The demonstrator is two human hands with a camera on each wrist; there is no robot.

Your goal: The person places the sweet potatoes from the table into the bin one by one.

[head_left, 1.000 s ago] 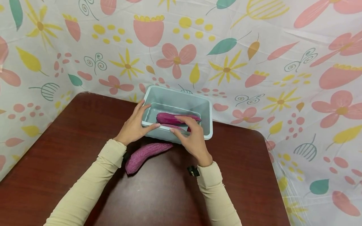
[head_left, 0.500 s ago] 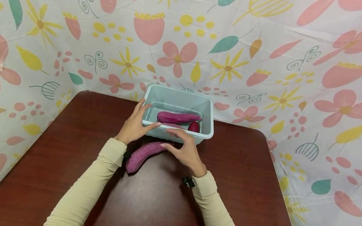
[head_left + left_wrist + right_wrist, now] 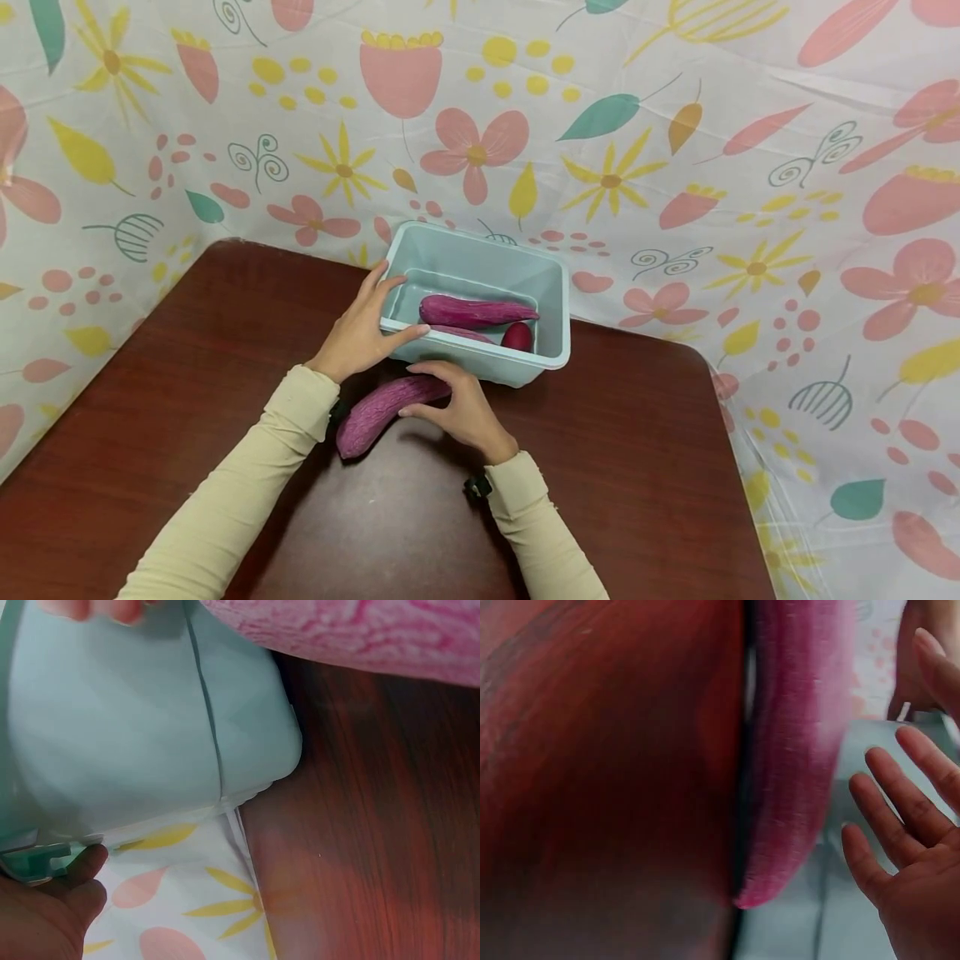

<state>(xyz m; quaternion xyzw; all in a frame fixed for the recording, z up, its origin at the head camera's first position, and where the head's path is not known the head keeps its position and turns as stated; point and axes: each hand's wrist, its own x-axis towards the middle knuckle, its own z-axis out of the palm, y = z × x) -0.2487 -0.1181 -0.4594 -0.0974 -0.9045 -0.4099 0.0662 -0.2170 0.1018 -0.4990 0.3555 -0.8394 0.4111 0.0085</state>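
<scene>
A pale blue plastic bin (image 3: 480,360) stands at the back of the table, and my left hand (image 3: 360,333) holds its left front corner, thumb over the front rim. The left wrist view shows the thumb and fingers of that left hand (image 3: 52,919) at the rim. In front of the bin lies a curved purple eggplant (image 3: 375,417). My right hand (image 3: 465,412) reaches over its thin end, thumb and fingers spread to either side. Seen from the right wrist, the fingers (image 3: 907,802) are loosely extended beside the eggplant (image 3: 795,750), with a gap between.
Inside the bin are a second purple eggplant (image 3: 472,312), a paler purple piece (image 3: 461,332) partly hidden by the front rim, and a dark red rounded thing (image 3: 517,337). A flowered cloth (image 3: 480,108) hangs behind the dark wooden table (image 3: 637,467).
My right hand has come out of the bin, moving left and toward me, down to the eggplant on the table. The left hand has stayed on the bin.
</scene>
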